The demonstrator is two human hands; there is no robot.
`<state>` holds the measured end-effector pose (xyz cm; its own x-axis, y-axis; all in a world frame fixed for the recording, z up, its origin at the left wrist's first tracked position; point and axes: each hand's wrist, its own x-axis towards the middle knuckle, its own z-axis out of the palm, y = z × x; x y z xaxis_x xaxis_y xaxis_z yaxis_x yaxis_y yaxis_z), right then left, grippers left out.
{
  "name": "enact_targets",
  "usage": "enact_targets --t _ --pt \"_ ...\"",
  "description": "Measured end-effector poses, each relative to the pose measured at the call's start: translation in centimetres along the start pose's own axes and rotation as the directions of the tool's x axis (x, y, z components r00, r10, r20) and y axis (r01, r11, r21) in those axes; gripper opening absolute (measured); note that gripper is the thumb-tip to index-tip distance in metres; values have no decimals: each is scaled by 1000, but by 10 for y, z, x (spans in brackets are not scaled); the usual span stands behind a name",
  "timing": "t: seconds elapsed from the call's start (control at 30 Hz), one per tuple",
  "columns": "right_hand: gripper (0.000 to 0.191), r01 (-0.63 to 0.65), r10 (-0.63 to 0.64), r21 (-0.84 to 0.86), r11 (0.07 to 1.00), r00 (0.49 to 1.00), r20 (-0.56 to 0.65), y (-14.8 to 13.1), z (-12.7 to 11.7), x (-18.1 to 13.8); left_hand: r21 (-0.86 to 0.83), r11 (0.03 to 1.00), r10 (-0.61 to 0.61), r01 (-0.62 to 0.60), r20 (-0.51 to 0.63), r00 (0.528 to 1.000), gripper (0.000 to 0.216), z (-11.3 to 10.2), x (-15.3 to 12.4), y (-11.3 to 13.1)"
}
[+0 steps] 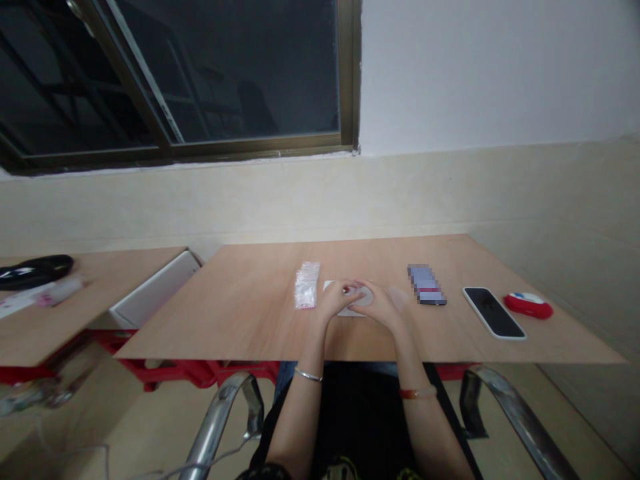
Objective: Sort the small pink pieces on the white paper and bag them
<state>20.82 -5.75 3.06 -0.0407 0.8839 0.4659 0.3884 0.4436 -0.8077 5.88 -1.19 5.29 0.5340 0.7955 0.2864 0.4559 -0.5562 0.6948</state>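
My left hand and my right hand meet over a square white sheet on the table. The left fingers are bent together, with a tiny dark reddish spot among them; what they hold is too small to make out. My right hand makes a wide curve, thumb and fingers apart, its tips close to the left hand. Between the hands a pale round shape shows on the sheet, partly covered. Just left of them lies an overlapping row of small clear plastic bags with reddish edges.
On the wooden table, to the right, lie a pixelated blue-grey stack, a white-edged phone and a red and white object. A second table stands left, with a black item. Metal chair arms flank me.
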Motion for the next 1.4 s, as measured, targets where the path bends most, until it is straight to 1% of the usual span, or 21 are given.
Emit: enact_targets --t 0.07,0.2,0.33,0.43,0.53,0.63,0.73,0.83,0.9,0.93,1.0,1.03,1.07,1.1,1.17,1.27,1.33,1.4 --pt "52 -1 1 21 1000 1000 4 -4 -1 1 14 1000 9 -9 -5 1000 28 0 0 -1" --pt "49 -9 9 62 998 1000 6 -7 -2 0 56 998 -17 19 -40 999 34 2 0 -5" --pt "51 -23 25 101 995 1000 -19 -5 -2 -1 50 998 -21 22 -15 1000 32 2 1 -3" --pt "49 -44 48 103 994 998 -29 -5 -2 -1 -1 1000 -10 10 2 1000 29 -1 1 3" --pt "46 -60 63 112 992 998 -23 -5 -2 0 -92 996 8 -8 8 1000 24 -3 0 8" --pt "44 -70 74 119 990 997 -28 -4 -2 0 -164 986 6 -7 -8 1000 20 -5 -1 10" --pt "45 -62 71 97 993 993 -93 -1 -2 0 -199 980 -24 16 -39 999 20 -7 0 11" --pt "47 -70 87 108 992 983 -159 5 -3 0 -235 971 -50 33 -67 996 24 -8 2 5" --pt "52 -107 129 109 988 966 -223 9 -5 1 -256 965 -94 54 -146 985 26 -7 4 -5" --pt "55 -123 146 104 987 957 -252 10 -6 1 -256 964 -127 73 -200 972 26 -5 4 -12" --pt "57 -137 158 92 986 944 -290 11 -9 0 -219 967 -195 131 -307 932 24 2 3 -27" --pt "56 -136 155 85 987 942 -297 11 -10 0 -176 971 -214 162 -340 916 21 8 2 -34" --pt "54 -132 150 78 988 941 -303 11 -11 0 -126 974 -221 187 -364 905 18 14 0 -41" --pt "51 -128 145 73 989 938 -315 11 -12 0 -69 978 -208 197 -368 906 17 22 -1 -47" --pt "47 -123 141 74 990 928 -344 11 -13 0 57 987 -123 149 -319 940 19 39 -2 -53" --pt "45 -109 138 98 989 919 -370 11 -12 1 228 972 3 46 -207 978 28 64 -1 -52" --pt "43 -96 137 125 987 919 -371 10 -11 2 304 952 22 24 -146 989 35 77 0 -48" --pt "41 -84 137 155 984 919 -369 8 -11 2 346 938 31 5 -101 994 39 85 0 -45"
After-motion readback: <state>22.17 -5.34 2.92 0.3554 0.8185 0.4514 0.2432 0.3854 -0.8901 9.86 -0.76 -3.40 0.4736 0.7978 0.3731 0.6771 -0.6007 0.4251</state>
